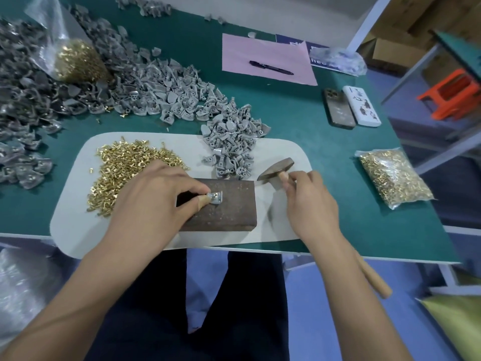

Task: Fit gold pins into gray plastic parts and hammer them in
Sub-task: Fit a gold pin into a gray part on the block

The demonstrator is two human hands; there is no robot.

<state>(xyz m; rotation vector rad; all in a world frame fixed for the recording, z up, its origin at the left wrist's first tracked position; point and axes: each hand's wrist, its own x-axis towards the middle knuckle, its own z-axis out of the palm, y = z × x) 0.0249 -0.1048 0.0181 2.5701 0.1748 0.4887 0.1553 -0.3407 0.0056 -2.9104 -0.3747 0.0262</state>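
- Green table (pixel 299 113) under you, with a pale mat (pixel 86 204) laid along its near edge as your work area.
- On the mat sits a dark block (pixel 229 204). A single gray plastic part (pixel 215 198) rests on its top face, toward the left.
- Your left hand (pixel 153 196) pinches that part between thumb and forefinger, its grip narrow and closed on the part's left side.
- The part looks light, stiff and small; it would likely skid if struck off-centre, so keep hold by its edge, fingers away from the pin hole.
- Your right hand (pixel 309 201) wraps the handle of the hammer (pixel 277 169) just below the head, which hovers just right of the block.
- A loose heap of gold pins (pixel 125 168) lies left of the block, and a pile of unfinished gray parts (pixel 231 149) lies behind it.
- Farther out: a bagged batch of pins (pixel 393 178) on the right, two phones (pixel 351 106), and a pen (pixel 270 67) on pink paper (pixel 260 50).
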